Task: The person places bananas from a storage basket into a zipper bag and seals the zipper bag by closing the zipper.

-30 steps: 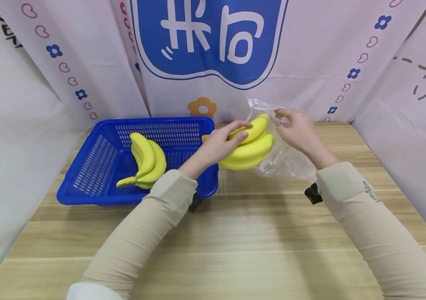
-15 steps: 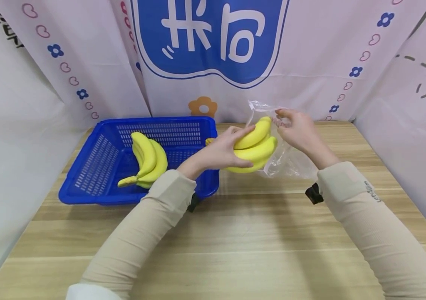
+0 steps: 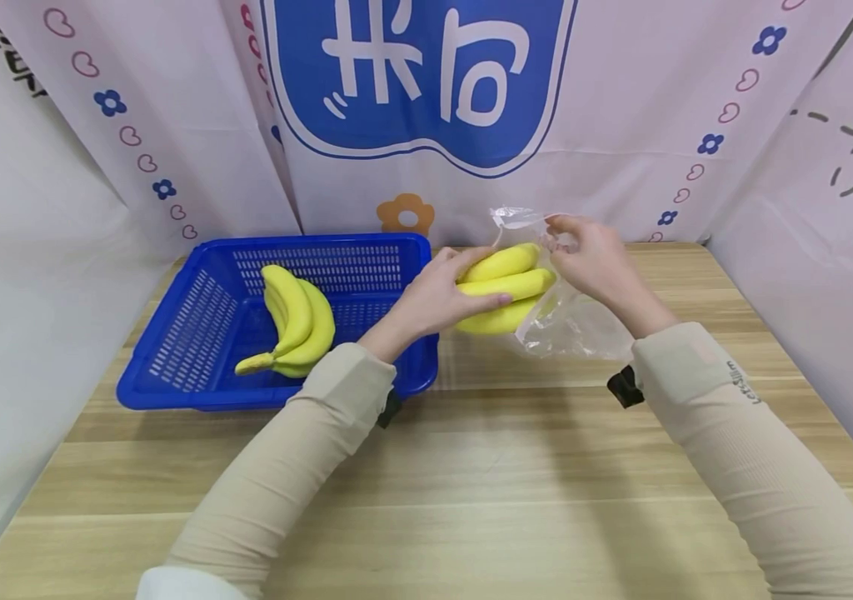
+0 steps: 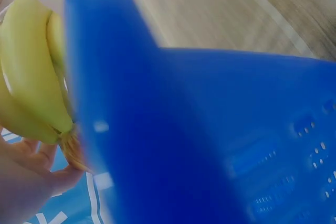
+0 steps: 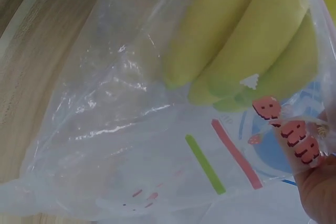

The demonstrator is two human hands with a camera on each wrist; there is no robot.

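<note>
My left hand (image 3: 441, 287) grips a bunch of yellow bananas (image 3: 509, 285) near its stem, just right of the blue basket. The banana tips reach into the mouth of a clear plastic bag (image 3: 576, 325). Pinching the bag's rim is my right hand (image 3: 595, 258), its thumb and fingers at the upper edge. In the right wrist view, several banana tips (image 5: 236, 40) show through the bag, which bears printed red figures and green and red bars. The left wrist view has the stem (image 4: 72, 148) by the fingers, partly hidden behind the basket's rim.
A blue perforated basket (image 3: 172, 400) stands at the left of the wooden table (image 3: 471, 500), holding another bunch of bananas (image 3: 295, 321). Its right rim lies under my left forearm. A printed cloth (image 3: 621, 100) hangs behind the table.
The held bananas have turned in my left hand, and their tips now sit in the bag's mouth. My right hand stays at the bag's rim, almost unmoved.
</note>
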